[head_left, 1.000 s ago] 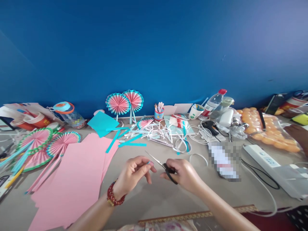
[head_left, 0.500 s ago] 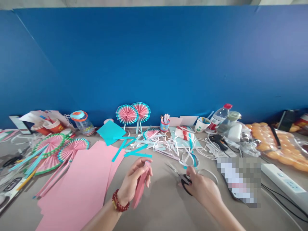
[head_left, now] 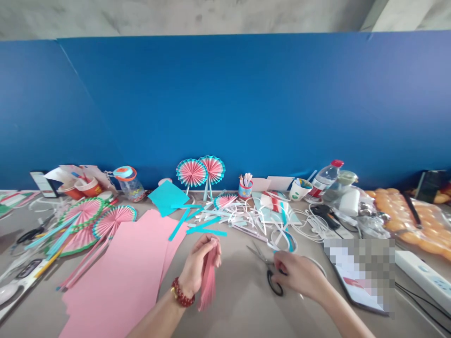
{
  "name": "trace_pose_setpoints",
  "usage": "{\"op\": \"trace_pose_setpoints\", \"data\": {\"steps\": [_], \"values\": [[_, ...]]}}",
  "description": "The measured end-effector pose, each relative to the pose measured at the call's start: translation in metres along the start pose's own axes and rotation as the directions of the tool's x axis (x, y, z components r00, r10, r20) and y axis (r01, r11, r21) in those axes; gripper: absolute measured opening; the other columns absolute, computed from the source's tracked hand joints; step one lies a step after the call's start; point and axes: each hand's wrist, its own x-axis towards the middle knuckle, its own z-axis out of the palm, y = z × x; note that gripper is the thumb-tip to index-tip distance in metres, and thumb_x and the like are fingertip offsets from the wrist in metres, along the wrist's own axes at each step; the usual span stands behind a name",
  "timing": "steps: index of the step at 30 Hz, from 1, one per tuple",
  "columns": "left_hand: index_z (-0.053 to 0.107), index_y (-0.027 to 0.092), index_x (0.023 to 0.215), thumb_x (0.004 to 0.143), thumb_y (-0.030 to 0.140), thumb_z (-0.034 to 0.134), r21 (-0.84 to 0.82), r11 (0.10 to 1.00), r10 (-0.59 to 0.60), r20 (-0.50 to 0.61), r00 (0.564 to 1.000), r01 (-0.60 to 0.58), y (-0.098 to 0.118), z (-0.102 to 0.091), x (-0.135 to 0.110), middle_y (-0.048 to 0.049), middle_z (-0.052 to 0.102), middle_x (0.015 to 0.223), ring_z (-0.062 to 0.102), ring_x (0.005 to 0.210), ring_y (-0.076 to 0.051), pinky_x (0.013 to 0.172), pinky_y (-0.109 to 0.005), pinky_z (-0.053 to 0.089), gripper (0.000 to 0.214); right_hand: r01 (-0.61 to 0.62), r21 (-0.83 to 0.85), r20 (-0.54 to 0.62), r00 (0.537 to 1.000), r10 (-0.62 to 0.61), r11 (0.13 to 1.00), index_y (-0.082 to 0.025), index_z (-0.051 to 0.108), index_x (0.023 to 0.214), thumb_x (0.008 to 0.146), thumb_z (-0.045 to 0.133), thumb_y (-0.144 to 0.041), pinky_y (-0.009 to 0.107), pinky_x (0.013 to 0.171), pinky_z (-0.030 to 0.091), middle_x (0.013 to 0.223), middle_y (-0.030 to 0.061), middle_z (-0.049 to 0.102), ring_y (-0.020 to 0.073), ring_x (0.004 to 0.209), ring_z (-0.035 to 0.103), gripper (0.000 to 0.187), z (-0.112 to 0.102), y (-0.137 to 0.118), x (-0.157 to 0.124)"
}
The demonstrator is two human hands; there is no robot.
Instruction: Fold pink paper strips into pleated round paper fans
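My left hand (head_left: pixel 200 265), with a red beaded bracelet at the wrist, pinches the top of a folded piece of pink paper (head_left: pixel 207 284). The paper hangs down from the fingers, its lower end spreading into narrow pleats. To the right, my right hand (head_left: pixel 298 272) has its fingers curled at the handle of black-handled scissors (head_left: pixel 274 282). The scissor blades point up and left, slightly apart, low over the table. One handle loop shows below the fingers; the other is partly hidden. Large pink paper sheets (head_left: pixel 123 263) lie left of my left hand.
Paper fans (head_left: pixel 192 172) stand against the blue partition (head_left: pixel 225 103); more fans (head_left: pixel 114 220) lie at left. White paper scraps (head_left: pixel 243 213) and blue strips lie beyond my hands. A phone (head_left: pixel 362 286), a power strip (head_left: pixel 423 272) and a bottle (head_left: pixel 324 180) are at right.
The view has tilted up a little. The folded pink paper has fanned out at its lower end in my left hand. The scissors' blades stand slightly apart, with my right hand still at the handle.
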Motion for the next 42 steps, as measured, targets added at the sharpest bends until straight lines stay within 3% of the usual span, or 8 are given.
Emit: {"op": "trace_pose_setpoints", "data": {"steps": [5,11,17,22,25,33,38,42], "values": [[0.054,0.017,0.08,0.081,0.028,0.069,-0.095,0.993,0.051,-0.124,0.991,-0.063,-0.007,-0.002,0.005,0.0017,0.058,0.073,0.05,0.052,-0.008,0.059,-0.025,0.041,0.019,0.264,0.305,-0.097,0.965,-0.245,0.915,-0.022,0.061,0.082,0.081,0.061,-0.04,0.025,0.064,0.038,0.077,0.001,0.066,0.0174,0.071,0.06,0.019,0.01,-0.061,0.008],[0.058,0.017,0.082,0.079,0.025,0.071,-0.189,0.968,0.129,-0.196,0.972,-0.166,-0.016,-0.008,0.012,0.0025,0.056,0.074,0.052,0.06,-0.008,0.063,-0.025,0.044,0.015,0.253,0.691,-0.06,0.954,-0.295,0.678,-0.021,0.058,0.091,0.078,0.066,-0.031,0.023,0.058,0.041,0.071,-0.0013,0.065,0.0148,0.062,0.059,0.019,0.057,-0.12,0.024],[0.064,0.02,0.106,0.078,0.02,0.072,-0.241,0.958,0.106,-0.198,0.974,-0.153,-0.02,-0.012,0.013,-0.0043,0.067,0.095,0.065,0.087,-0.016,0.082,-0.031,0.05,0.029,0.293,0.853,-0.149,0.93,-0.337,0.431,-0.018,0.059,0.08,0.086,0.059,-0.034,0.022,0.056,0.04,0.069,-0.0004,0.062,0.0132,0.059,0.054,0.017,0.084,-0.115,0.037],[0.064,0.021,0.119,0.076,0.02,0.073,-0.129,0.992,-0.017,-0.102,0.995,0.004,-0.027,-0.011,0.008,-0.0098,0.063,0.13,0.055,0.123,-0.028,0.1,-0.039,0.045,0.044,0.387,0.796,-0.289,0.918,-0.271,0.465,-0.018,0.064,0.086,0.088,0.058,-0.035,0.026,0.064,0.044,0.076,0.0018,0.065,0.0156,0.067,0.057,0.018,0.081,-0.105,0.039],[0.06,0.021,0.127,0.076,0.021,0.071,-0.134,0.991,-0.031,-0.069,0.997,0.022,-0.03,-0.01,0.007,-0.01,0.063,0.13,0.052,0.128,-0.028,0.107,-0.039,0.041,0.052,0.374,0.816,-0.278,0.922,-0.269,0.44,-0.019,0.065,0.092,0.09,0.056,-0.037,0.027,0.068,0.046,0.083,0.0033,0.067,0.0169,0.072,0.059,0.02,0.076,-0.103,0.037],[0.051,0.022,0.136,0.086,0.035,0.062,-0.149,0.989,-0.022,-0.001,1.0,0.022,-0.035,-0.012,0.005,-0.0116,0.061,0.132,0.052,0.127,-0.03,0.106,-0.046,0.041,0.053,0.263,0.948,-0.184,0.912,-0.367,0.178,-0.019,0.058,0.107,0.083,0.068,-0.04,0.03,0.075,0.048,0.098,0.0059,0.067,0.0186,0.085,0.063,0.033,0.089,-0.105,0.039],[0.058,0.02,0.129,0.085,0.042,0.063,-0.099,0.995,0.02,0.01,1.0,-0.019,-0.039,-0.009,0.005,-0.0132,0.063,0.128,0.059,0.117,-0.032,0.102,-0.047,0.045,0.049,0.267,0.952,-0.209,0.924,-0.319,0.149,-0.019,0.057,0.102,0.078,0.074,-0.038,0.026,0.066,0.046,0.088,0.0024,0.063,0.0143,0.075,0.06,0.035,0.091,-0.103,0.042],[0.066,0.015,0.116,0.082,0.043,0.067,-0.009,1.0,0.021,-0.037,0.999,-0.021,-0.041,-0.009,0.007,-0.0144,0.067,0.119,0.062,0.112,-0.032,0.099,-0.044,0.046,0.045,0.336,0.918,-0.295,0.933,-0.205,0.21,-0.019,0.055,0.1,0.078,0.073,-0.036,0.023,0.058,0.043,0.078,-0.0012,0.058,0.0114,0.064,0.053,0.033,0.087,-0.103,0.042]]}}
